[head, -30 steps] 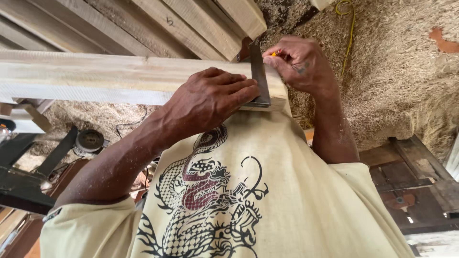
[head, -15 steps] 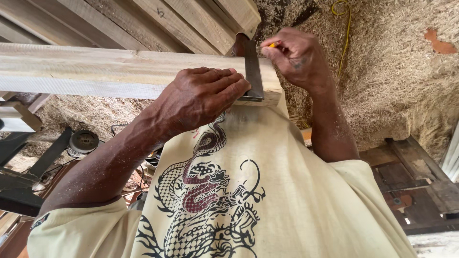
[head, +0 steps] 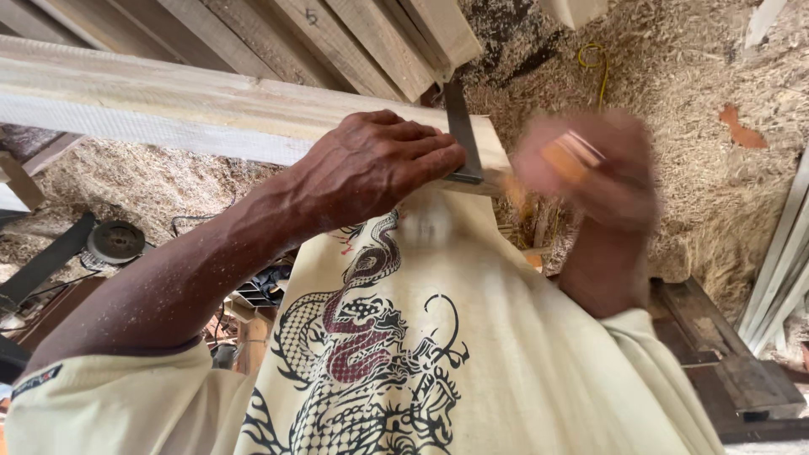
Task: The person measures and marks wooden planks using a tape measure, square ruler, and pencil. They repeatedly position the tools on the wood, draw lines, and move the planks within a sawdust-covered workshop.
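Sawdust-strewn floor, left hand spread flat pinning square at plank's end, right hand blurred, clear beside it, pinching pencil.

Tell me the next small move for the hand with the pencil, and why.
Probably bring the right hand back to the metal square: it is blurred, clear of the plank, holding an orange pencil, while the left hand presses the square near the plank's end.

The person wears a loose cream short-sleeved T-shirt printed down the front with a black-outlined dragon with dark red patches, a small dark label on the sleeve at lower left, both forearms bare
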Action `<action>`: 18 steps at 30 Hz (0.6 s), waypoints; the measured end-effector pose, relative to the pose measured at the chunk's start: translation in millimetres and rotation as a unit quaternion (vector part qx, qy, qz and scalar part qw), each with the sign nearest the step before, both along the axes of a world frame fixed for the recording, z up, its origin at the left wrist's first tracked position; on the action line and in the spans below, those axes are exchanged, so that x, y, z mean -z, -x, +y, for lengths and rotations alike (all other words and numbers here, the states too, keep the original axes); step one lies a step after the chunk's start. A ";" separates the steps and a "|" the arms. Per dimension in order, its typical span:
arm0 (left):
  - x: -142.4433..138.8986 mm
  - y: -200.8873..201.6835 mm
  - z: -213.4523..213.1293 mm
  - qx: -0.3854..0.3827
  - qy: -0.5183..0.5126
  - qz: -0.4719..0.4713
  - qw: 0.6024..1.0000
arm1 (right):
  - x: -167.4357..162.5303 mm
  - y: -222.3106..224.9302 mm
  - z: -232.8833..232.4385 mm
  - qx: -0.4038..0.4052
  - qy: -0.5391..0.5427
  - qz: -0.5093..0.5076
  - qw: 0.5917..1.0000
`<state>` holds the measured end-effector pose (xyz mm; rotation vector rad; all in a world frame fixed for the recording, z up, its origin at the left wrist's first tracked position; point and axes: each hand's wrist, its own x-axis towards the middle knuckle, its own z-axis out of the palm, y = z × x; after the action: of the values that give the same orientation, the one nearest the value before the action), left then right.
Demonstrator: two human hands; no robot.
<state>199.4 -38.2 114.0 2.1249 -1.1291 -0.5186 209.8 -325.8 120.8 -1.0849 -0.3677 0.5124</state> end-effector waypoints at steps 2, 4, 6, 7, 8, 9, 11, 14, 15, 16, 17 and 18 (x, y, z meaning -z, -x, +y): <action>1.3 0.6 -2.0 -0.003 0.005 -0.005 1.000 | -44.7 11.8 -18.3 -0.072 -0.102 -0.063 0.990; -1.5 -2.1 -3.7 0.003 0.012 -0.040 0.999 | -53.3 23.5 -33.4 -0.024 -0.057 -0.124 0.990; -11.8 -5.4 2.1 0.007 0.002 -0.077 0.997 | -34.6 41.2 -40.5 0.146 0.107 -0.151 0.972; -20.1 -4.8 8.9 -0.010 0.014 -0.066 0.998 | -20.3 55.8 -39.1 0.233 0.227 -0.135 0.936; -30.5 -2.7 20.3 -0.026 0.025 -0.058 0.998 | -3.6 69.5 -36.0 0.317 0.339 -0.118 0.878; -40.3 -1.9 35.8 -0.043 0.037 -0.055 0.997 | 14.2 81.0 -29.6 0.311 0.426 -0.126 0.840; -64.3 12.0 79.6 -0.155 0.171 0.042 0.972 | 35.9 107.7 -14.5 0.255 0.489 -0.126 0.825; -85.0 48.7 153.2 -0.374 0.254 -0.017 0.892 | 67.0 128.2 27.6 0.202 0.569 -0.346 0.718; -85.0 62.0 174.7 -0.419 0.260 -0.029 0.870 | 79.6 126.1 39.1 0.218 0.515 -0.302 0.772; -83.7 74.8 193.7 -0.454 0.264 -0.036 0.850 | 90.2 126.7 51.4 0.233 0.462 -0.249 0.819; -80.2 84.9 210.3 -0.481 0.265 -0.034 0.835 | 97.2 129.9 58.6 0.245 0.403 -0.191 0.861; -77.9 95.1 224.5 -0.494 0.269 -0.033 0.826 | 104.1 133.2 63.5 0.269 0.425 -0.135 0.854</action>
<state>104.3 186.3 191.9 1.8784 -0.0471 0.3362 76.6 -262.3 16.7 -2.0559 -0.0414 -0.0198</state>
